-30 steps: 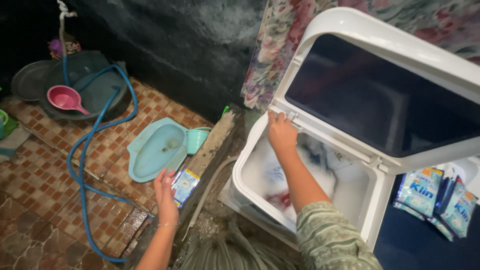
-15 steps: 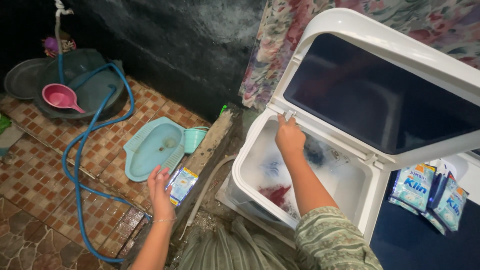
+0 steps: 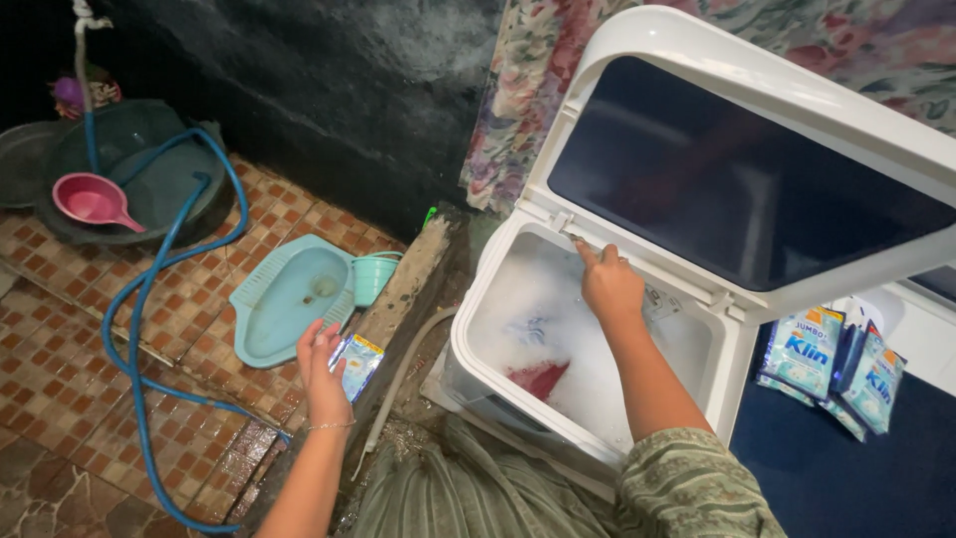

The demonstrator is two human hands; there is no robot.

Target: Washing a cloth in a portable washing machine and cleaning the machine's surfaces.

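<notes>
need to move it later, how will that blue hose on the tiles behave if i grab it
The blue hose will probably flop and bend, since it lies in loose curves. It looks long, so the rest would likely drag across the tiled floor. The tiles look damp, so it may be slippery.

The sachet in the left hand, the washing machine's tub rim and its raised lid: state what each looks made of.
Sachet in the left hand: thin glossy plastic film, likely; it shines and creases. Tub rim: smooth white moulded plastic, by its rounded edges and even sheen. Lid: white plastic frame around a dark see-through panel, tinted plastic or glass; I cannot tell which. The right hand rests near the inner back edge.
</notes>
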